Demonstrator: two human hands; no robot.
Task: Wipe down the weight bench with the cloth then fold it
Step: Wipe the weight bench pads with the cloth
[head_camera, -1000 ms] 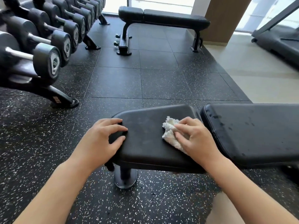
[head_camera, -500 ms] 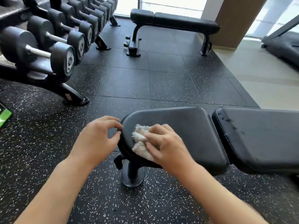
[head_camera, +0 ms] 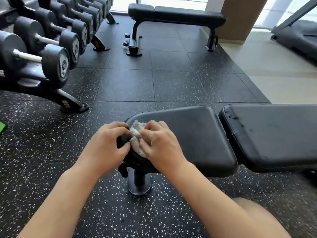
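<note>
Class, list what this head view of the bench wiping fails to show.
- Cloth: mostly hidden under the right hand; its full shape is unclear.
- Bench left end: covered by the left hand.
- Bench back pad: cut off by the right edge.
- Dumbbell markings: too small to read.

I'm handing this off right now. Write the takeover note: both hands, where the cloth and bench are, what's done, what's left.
Right hand: pressing the bunched white cloth onto the left end of the seat pad, fingers curled over it.
Left hand: at the pad's end edge, fingers curled, fingertips touching the cloth.
Bench: backrest pad sits to the right and shows dark smudges near its left edge.
Done: wiping is under way on the seat pad; I cannot tell how much of it is clean.
Left: wipe the backrest pad, then fold the cloth, which is not yet folded.
</note>
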